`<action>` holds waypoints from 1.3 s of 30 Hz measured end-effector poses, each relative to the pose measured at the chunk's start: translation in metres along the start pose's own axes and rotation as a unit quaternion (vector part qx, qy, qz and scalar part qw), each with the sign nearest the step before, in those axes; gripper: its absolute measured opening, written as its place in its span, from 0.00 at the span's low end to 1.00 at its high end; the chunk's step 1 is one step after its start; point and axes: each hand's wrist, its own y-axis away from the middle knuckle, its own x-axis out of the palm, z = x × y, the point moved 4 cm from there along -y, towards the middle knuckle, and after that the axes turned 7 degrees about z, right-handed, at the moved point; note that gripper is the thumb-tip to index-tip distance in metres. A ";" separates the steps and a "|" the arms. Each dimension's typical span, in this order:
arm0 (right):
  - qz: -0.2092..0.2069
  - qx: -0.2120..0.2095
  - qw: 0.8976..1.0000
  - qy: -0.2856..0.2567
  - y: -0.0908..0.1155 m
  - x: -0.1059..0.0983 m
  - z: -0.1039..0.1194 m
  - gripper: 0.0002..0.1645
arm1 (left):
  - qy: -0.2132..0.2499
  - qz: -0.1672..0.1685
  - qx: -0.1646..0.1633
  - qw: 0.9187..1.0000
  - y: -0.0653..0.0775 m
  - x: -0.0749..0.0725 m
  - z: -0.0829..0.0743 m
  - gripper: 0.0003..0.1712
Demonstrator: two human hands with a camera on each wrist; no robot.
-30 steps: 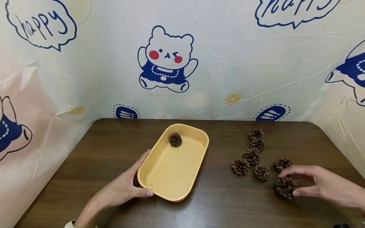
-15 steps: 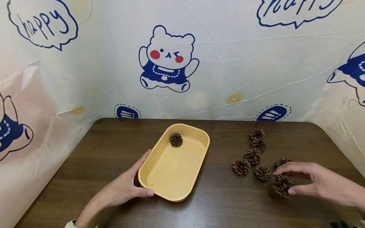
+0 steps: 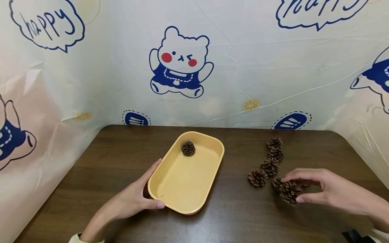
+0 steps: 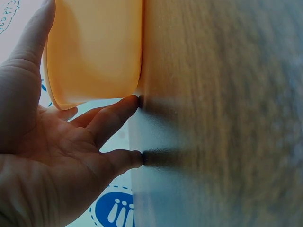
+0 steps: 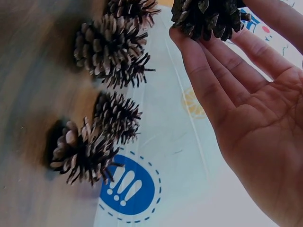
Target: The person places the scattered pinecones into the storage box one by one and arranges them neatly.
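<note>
My left hand [image 3: 129, 199] holds the near left corner of a yellow rectangular tray [image 3: 182, 189], its thumb lying on the rim. In the left wrist view, the fingers sit by the tray's outer wall [image 4: 94, 56], and fingertips touch the tabletop. One small pine cone [image 3: 188, 148] lies inside the tray at the far left. To the right of the tray, my right hand [image 3: 326, 190] pinches a larger pine cone [image 3: 290, 193] between thumb and fingers. That held pine cone [image 5: 207, 19] shows only partly in the right wrist view. Another pine cone [image 3: 276, 184] is partly hidden behind it.
Several pine cones [image 3: 270, 166] form a rough line on the brown wooden table [image 3: 243, 216], right of the tray. One more behind my right hand is mostly covered. Patterned cloth [image 3: 231, 77] encloses the table's back and sides. A black object [image 3: 352, 236] is near my right sleeve.
My right hand has moved left with the pinched pine cone, which now overlaps another cone in the head view. My left hand and the tray have stayed in place.
</note>
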 end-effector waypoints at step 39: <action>-0.056 -0.039 0.998 -0.014 -0.073 -0.003 0.063 0.25 | -0.009 -0.004 0.007 1.000 0.000 0.000 0.000 0.70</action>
